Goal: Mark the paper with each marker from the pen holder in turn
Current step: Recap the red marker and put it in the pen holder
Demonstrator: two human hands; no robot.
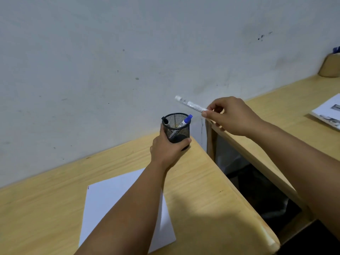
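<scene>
A black mesh pen holder [178, 129] stands near the far right corner of the wooden table [211, 190]. My left hand [166, 150] grips its lower part. Two markers lean inside it: one with a blue cap [186, 120] and one with a black cap [165, 121]. My right hand [230, 116] holds a white marker [190, 103] by one end in the air, up and to the right of the holder, its free end pointing up-left. A white sheet of paper [106, 205] lies on the table below, partly hidden by my left forearm.
A gap with a dark space [257, 190] separates this table from a second wooden table [287, 111] on the right. That table carries printed sheets [329, 113] and a brown container [331, 67] by the wall. A grey wall runs behind both.
</scene>
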